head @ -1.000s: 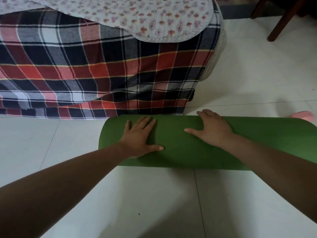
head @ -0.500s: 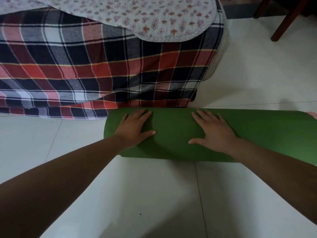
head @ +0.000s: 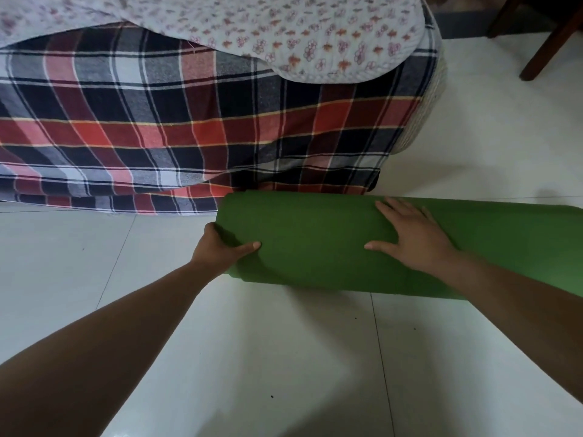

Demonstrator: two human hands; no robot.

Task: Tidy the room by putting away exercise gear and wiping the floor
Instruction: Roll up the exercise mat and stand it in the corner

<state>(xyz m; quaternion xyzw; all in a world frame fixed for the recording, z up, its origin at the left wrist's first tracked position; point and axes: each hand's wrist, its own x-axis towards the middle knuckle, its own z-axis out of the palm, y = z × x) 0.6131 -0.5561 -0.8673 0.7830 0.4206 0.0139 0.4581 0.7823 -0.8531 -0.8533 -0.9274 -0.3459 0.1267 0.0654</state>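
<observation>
One mat (head: pixel 315 244) rolled, not stowed: our left hand (head: pixel 220 250) clasps its end, right hand (head: pixel 413 238) lies flat; floor (head: pixel 284 357) unwiped.

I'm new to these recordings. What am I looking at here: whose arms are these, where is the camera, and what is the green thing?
There is no machine: a person wears one camera on the head, looking forward and down, so both arms reach in from the bottom. The green thing is a rolled-up exercise mat lying on the white tiled floor. The left hand cups the roll's left end, thumb on top. The right hand lies flat and open on top of it. Behind the mat a plaid blanket hangs to the floor, with a floral quilt above. Dark wooden furniture legs show top right.
</observation>
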